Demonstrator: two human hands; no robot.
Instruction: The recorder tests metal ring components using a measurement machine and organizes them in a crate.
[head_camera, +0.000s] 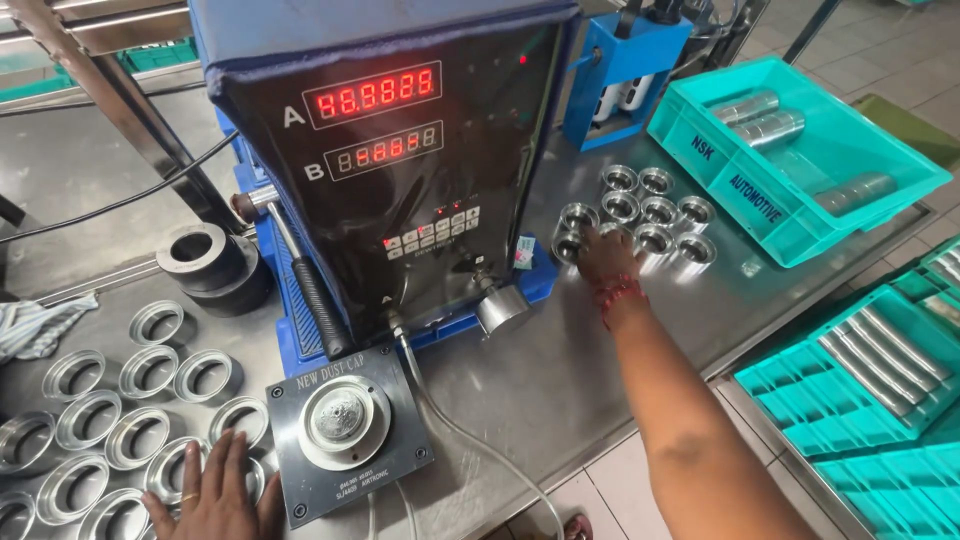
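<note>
Steel rings (140, 400), shallow, bright, hollow-centred, laid flat in loose rows at far left of steel table (560, 370), within easy reach. Left hand (215, 495) flat, fingers spread, resting on nearest rings, gripping nothing. Centre: gauge plate (345, 430) with round seat, below blue measuring machine (400, 150) with red digit displays. Right hand (607, 255) stretched out, fingers curled onto small steel cups (655, 212); grip unclear. Far right: teal trays (800, 160) holding steel cylinders.

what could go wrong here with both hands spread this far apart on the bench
1. The right hand reaches into a tight cluster of small metal cups; a nudge could knock neighbours over or roll them toward the teal tray.
2. The left hand rests on the flat metal rings beside the black fixture plate; it could shift them while attention is on the other side.
</note>
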